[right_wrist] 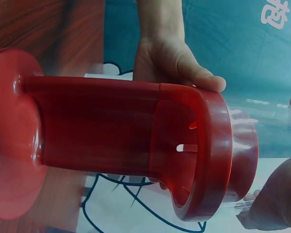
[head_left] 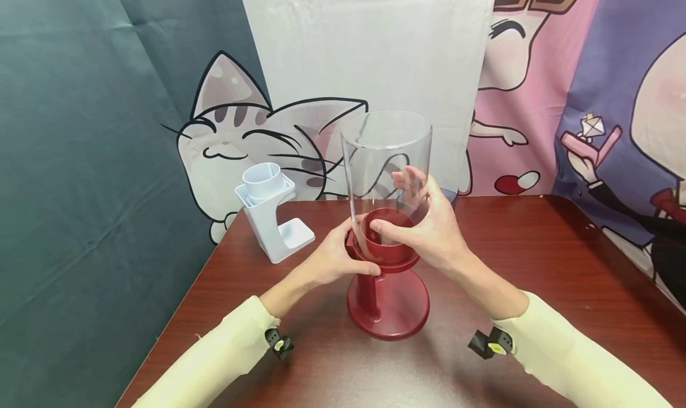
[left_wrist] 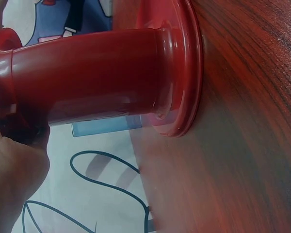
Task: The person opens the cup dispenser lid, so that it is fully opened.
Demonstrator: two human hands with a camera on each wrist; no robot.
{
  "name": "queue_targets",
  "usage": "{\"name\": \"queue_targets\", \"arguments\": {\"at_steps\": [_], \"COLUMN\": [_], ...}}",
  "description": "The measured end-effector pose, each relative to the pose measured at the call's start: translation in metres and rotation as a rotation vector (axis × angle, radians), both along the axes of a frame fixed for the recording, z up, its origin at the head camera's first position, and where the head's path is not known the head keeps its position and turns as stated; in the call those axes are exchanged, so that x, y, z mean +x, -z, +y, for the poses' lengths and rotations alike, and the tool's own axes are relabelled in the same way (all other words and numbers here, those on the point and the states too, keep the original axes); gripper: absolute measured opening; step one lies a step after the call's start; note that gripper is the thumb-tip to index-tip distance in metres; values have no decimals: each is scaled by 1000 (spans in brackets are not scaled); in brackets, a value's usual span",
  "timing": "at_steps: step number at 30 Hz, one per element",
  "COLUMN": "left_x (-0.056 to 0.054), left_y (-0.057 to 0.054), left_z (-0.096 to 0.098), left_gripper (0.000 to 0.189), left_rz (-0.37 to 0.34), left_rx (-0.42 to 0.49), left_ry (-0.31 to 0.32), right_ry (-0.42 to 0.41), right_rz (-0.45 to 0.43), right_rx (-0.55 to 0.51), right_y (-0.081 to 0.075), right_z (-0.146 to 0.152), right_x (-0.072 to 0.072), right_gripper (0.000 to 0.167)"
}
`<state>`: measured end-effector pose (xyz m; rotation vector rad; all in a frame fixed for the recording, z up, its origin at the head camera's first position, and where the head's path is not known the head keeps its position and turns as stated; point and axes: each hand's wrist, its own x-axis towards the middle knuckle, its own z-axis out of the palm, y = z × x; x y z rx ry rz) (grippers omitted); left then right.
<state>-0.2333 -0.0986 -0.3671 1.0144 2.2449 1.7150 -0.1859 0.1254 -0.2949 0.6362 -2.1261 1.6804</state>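
A red dispenser stand with a round base, a column and a ring-shaped top is upright at the middle of the table. My left hand grips its ring from the left, thumb across the front; the thumb also shows in the right wrist view, along the red ring. A tall clear cylinder, open at the top, sits at the ring around a red inner collar. With thumb in front and fingers behind, my right hand holds the cylinder's lower right side. The cylinder's bottom edge is partly hidden by the hands.
To the left on the brown table stands a white plastic stand with a round cup in its top. A bluish object, mostly hidden, is behind my right hand. A printed cloth hangs behind the table.
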Motion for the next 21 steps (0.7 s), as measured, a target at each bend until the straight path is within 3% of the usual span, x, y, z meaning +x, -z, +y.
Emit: {"name": "queue_targets", "arguments": {"at_steps": [21], "left_x": [1], "left_y": [0], "left_z": [0], "left_gripper": [90], "left_rz": [6], "left_rx": [-9], "left_ry": [6], "right_ry": [8], "right_rz": [-15], "right_rx": [28], "right_y": [-3], "right_z": [3], "right_x": [0], "right_gripper": [94]}}
